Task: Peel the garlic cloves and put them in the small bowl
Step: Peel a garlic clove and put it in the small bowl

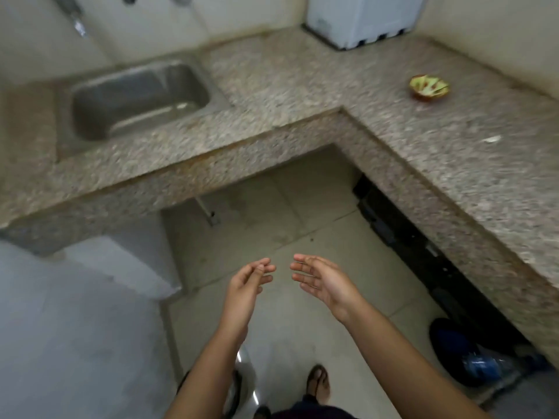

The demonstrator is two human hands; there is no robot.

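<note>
One L-shaped speckled granite surface (302, 86) fills the upper view, blurred. Its rectangular steel sink (139, 98) lies at ten o'clock from the hands, and a white boxy appliance (360, 19) stands in the corner at twelve. Over the tiled floor (272, 207) the left hand (246, 282) and right hand (325, 282) hang apart, fingers loose, grasping nothing. The small brown bowl (429, 87), yellow-green inside, sits on the surface at two o'clock, well apart from them; its contents are too blurred to tell.
</note>
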